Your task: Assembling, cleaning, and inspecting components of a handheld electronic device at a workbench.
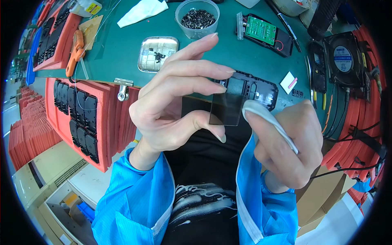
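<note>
Thumb and fingers of the left hand (157,112) were clamped on the edges of a dark translucent panel (224,112), thumb low and fingertips high, leaving most of its face bare. The grip of the right hand (292,143) was closed on a folded white cloth (263,110), whose tip stood just beside the panel's right edge; whether the two touched could not be told. The panel was up in front of the person's body, near the table's edge, tilted and partly overlapping a black housing (265,94) behind it.

The step in hand looked like wiping the panel. The next move seemed to call for light strokes of the cloth across the bare face, with the left fingers kept to the edges so as not to smudge it.

Beyond, on the green table (116,61), stood a shallow tray (168,44) with small black bits and a clear tub (195,34) of screws. A device with a green circuit board (260,30) lay farther right; pink foam trays (108,122) with black parts stood at the left.
</note>
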Available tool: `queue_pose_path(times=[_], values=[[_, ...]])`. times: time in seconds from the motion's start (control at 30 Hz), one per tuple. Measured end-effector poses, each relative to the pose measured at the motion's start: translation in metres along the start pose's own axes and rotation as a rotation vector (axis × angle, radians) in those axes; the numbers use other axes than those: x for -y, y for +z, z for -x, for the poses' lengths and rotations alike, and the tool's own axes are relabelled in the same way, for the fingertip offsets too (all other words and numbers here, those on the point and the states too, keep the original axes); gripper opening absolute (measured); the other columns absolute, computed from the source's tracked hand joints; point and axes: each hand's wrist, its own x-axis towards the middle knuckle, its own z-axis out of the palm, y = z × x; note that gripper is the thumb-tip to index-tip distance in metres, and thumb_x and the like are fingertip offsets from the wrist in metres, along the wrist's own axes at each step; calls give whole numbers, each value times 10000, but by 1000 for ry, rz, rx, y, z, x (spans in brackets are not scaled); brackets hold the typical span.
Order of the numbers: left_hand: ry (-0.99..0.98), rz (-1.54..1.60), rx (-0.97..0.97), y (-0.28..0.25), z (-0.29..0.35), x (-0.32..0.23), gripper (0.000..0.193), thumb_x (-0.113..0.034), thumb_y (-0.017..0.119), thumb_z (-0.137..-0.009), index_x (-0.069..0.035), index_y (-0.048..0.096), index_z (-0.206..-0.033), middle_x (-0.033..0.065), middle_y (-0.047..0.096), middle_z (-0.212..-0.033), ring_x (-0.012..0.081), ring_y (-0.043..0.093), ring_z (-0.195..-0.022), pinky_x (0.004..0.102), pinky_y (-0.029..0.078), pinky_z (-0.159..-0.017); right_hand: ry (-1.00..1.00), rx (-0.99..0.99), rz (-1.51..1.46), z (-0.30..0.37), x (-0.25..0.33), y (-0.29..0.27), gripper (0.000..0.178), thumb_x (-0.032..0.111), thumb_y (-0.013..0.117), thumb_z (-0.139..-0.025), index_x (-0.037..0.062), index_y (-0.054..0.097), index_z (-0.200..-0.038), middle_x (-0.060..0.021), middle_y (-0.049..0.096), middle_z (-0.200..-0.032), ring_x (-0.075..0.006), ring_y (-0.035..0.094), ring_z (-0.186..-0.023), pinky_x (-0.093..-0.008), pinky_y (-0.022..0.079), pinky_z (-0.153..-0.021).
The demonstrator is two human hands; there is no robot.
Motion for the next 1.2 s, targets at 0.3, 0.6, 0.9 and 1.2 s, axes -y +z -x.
queue_pose_path(times=[0.3,0.6,0.9,1.2], values=[[-2,-28,8,-4,1,0,483,-249,976,-710,19,730,-1029,184,724,-1215,504,472,-1450,635,349,-1224,-9,43,27,-3,2,4,523,122,695,-471,72,837,-971,-39,568,-714,-209,535,-589,-335,365,-511],[12,-13,-12,-6,0,10,584,-330,990,-649,21,728,-1035,183,711,-1244,494,475,-1449,626,351,-1224,10,131,0,12,9,-7,412,78,757,-536,83,834,-940,-40,570,-717,-206,559,-620,-325,386,-529],[-49,13,-88,-5,6,-2,486,-159,954,-676,47,739,-1060,209,733,-1209,472,521,-1418,587,398,-1183,256,-154,19,6,-35,-1,212,-5,836,-820,11,723,-999,-81,685,-803,-236,638,-669,-350,509,-588],[-76,38,-93,-11,15,-2,402,-62,903,-722,55,749,-1075,206,744,-1200,460,556,-1390,568,431,-1149,377,-10,36,-71,-67,26,162,40,763,-931,0,683,-1066,-69,726,-919,-95,670,-772,-243,531,-717]])
